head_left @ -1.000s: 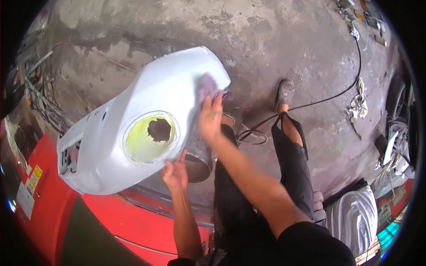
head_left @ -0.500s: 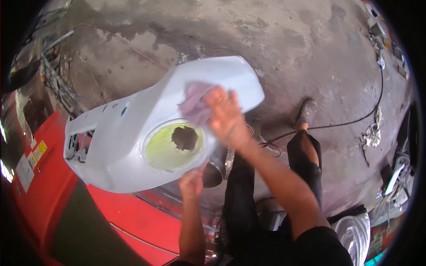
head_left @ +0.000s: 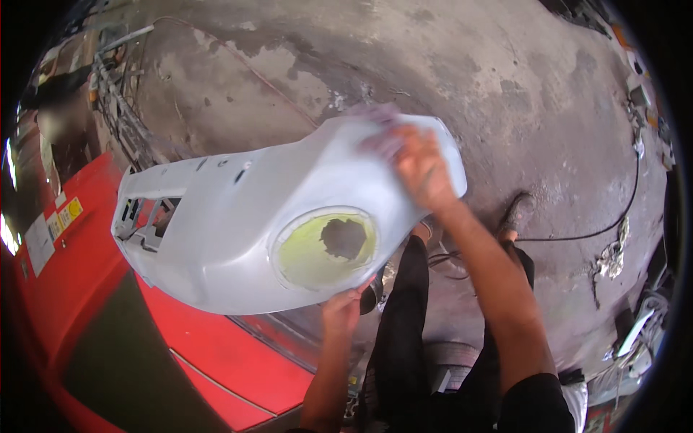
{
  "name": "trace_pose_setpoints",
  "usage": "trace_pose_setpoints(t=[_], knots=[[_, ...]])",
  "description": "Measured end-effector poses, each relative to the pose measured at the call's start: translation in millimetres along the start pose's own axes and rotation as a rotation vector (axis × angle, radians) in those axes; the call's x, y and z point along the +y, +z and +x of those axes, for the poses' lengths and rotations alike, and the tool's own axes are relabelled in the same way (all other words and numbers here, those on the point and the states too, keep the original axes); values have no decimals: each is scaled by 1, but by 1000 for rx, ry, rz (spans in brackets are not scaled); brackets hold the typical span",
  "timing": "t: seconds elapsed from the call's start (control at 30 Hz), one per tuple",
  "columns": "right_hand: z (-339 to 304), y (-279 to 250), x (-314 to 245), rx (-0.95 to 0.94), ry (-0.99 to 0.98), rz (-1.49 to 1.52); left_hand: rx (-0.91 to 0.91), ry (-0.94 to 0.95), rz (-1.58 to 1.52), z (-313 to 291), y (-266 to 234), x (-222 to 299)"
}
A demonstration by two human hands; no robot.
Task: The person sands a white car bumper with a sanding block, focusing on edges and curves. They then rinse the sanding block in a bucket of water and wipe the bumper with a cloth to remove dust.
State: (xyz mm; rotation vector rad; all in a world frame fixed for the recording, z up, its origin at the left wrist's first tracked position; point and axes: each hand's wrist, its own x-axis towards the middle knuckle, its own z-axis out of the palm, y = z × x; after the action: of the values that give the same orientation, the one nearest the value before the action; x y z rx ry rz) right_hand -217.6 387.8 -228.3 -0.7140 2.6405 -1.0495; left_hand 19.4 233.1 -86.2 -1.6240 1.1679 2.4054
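Observation:
A large pale grey vehicle body panel (head_left: 216, 216), perhaps a bumper, lies slanted in front of me. Its round recess is covered in yellow-green material (head_left: 303, 249) with a ragged hole in it. My right hand (head_left: 424, 169) presses a mauve cloth (head_left: 379, 130) against the upper right part of the panel; both are smeared by motion. Under the recess, my left hand (head_left: 342, 309) grips the panel's lower edge, its fingertips partly hidden.
Below the panel's left end are red vehicle bodywork (head_left: 216, 346) and a dark green section. A metal frame (head_left: 123, 101) and a blurred person (head_left: 63, 115) are at far left. A black cable (head_left: 570, 238) crosses the stained concrete floor near my foot (head_left: 516, 213).
My right hand has slid the cloth up and right, toward the panel's far edge. The panel and my left hand appear farther right, partly because the view has shifted.

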Motion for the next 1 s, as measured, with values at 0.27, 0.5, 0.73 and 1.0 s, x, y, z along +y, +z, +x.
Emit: trace_pose_setpoints(t=[0.27,0.5,0.73,1.0], knots=[[71,41,-71,21,11,509,-16,-33,3,4,-3,0],[52,24,59,-178,443,897,-7,-6,-46,3,-2,-5],[77,89,54,-197,258,323,57,24,-14,7,21,-1],[38,4,115,-416,524,404,-38,98,-25,5,5,-7]])
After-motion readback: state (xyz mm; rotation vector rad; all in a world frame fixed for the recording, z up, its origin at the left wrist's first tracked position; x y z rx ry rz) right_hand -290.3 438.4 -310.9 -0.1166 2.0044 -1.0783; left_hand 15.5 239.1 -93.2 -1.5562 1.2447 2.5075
